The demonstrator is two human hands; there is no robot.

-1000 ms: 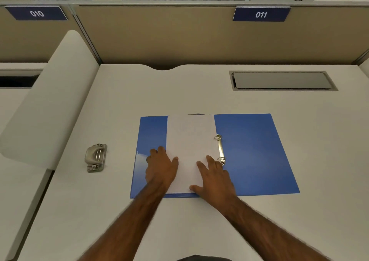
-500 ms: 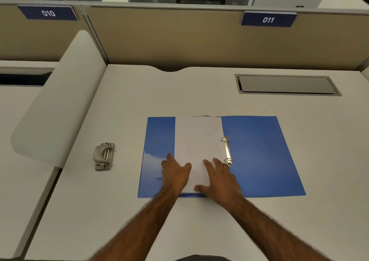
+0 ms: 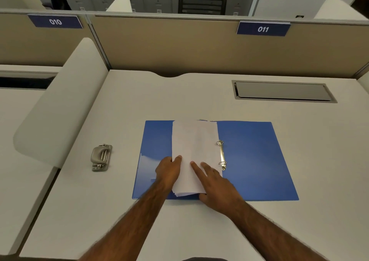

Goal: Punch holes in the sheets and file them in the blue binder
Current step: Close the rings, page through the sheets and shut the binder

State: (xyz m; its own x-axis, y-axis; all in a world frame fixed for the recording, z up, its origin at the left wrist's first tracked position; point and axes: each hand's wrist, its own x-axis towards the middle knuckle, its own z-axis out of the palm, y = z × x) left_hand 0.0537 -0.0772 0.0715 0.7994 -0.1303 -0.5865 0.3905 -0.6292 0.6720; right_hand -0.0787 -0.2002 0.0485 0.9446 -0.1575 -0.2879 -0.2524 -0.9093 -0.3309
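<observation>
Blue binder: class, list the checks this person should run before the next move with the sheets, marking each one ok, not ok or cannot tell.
1. Blue binder lies open and flat on the desk: ok.
2. Sheets lie on the binder, just left of the ring mechanism: ok.
3. Stack squared up: not ok; the near edges fan out.
4. Hands control the stack: ok; left hand grips its left edge and right hand rests flat on it.
5. Holes punched in the sheets: cannot tell.
6. Rings open: cannot tell.
</observation>
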